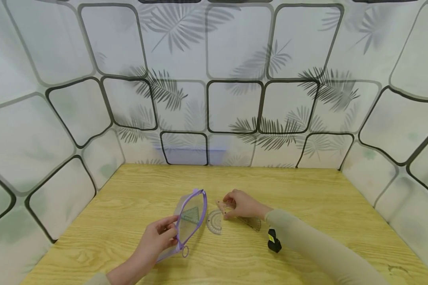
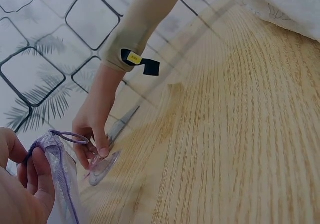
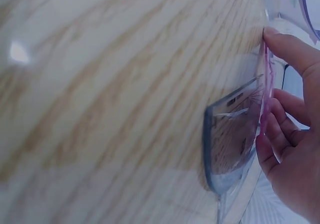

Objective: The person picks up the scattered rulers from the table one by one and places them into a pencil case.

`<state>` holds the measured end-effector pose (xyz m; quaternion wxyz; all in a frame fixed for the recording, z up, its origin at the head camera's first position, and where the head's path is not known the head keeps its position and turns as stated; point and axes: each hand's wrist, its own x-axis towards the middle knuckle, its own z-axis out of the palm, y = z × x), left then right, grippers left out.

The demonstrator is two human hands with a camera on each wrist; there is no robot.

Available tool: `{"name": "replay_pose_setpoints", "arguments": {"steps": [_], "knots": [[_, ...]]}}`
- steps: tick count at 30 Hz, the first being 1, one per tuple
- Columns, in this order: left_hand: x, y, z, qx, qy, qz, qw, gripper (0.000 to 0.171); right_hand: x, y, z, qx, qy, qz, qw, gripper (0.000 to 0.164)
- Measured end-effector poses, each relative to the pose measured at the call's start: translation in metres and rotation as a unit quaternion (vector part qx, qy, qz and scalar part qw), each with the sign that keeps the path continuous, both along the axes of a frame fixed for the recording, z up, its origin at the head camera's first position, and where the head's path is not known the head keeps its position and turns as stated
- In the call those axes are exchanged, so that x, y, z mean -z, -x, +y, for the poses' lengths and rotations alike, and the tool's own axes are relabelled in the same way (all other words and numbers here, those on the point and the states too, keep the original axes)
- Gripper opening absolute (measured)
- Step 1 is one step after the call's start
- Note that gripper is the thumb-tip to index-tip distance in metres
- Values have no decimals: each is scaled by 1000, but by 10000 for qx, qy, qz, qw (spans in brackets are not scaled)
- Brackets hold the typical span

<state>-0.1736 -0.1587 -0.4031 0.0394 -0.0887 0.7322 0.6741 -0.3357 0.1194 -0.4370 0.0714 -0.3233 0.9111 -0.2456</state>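
Note:
My left hand (image 1: 157, 239) grips the near side of a clear zip pouch (image 1: 205, 206) with purple trim, its mouth spread toward the right. Inside the pouch lies a green set square (image 1: 191, 215). Beyond it, my right hand (image 1: 244, 205) pinches a pinkish transparent set square (image 1: 221, 207) by its edge between thumb and fingers, seen edge-on as a pink strip (image 3: 266, 84) in the right wrist view. A clear protractor (image 1: 214, 222) is on the table between pouch and right hand. Another clear protractor (image 1: 254, 223) lies below the right wrist, partly hidden by the hand.
The wood-grain table (image 1: 306, 190) is bordered by pale curtains (image 1: 235, 107) with leaf and grid patterns at the back and sides. A black strap with a yellow label (image 1: 274, 240) hangs from the right sleeve. A purple ring (image 1: 185, 251) dangles at the pouch's near corner.

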Motion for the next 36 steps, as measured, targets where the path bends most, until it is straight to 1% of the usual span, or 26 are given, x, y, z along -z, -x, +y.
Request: {"name": "replay_pose_setpoints", "arguments": {"steps": [7, 12, 15, 19, 25, 28, 36], "knots": [[-2, -2, 0, 58, -37, -46, 10000, 47, 0, -1, 0, 70, -31, 51, 10000, 60], [-2, -2, -1, 133, -30, 23, 9999, 48, -3, -3, 0, 40, -3, 12, 10000, 59], [-1, -2, -1, 120, -26, 42, 9999, 47, -6, -3, 1, -22, -30, 8, 10000, 57], [-2, -2, 0, 76, -50, -19, 10000, 47, -10, 0, 3, -113, -117, -26, 9999, 54], [-4, -2, 0, 91, -36, -20, 9999, 47, -10, 4, 7, -81, -278, -58, 9996, 50], [-3, -3, 0, 144, -31, -20, 9999, 48, -10, 4, 9, -72, -247, -120, 9996, 49], [0, -2, 0, 92, -3, 19, 10000, 47, -15, 3, 15, -17, -161, -251, 9996, 49]]}}
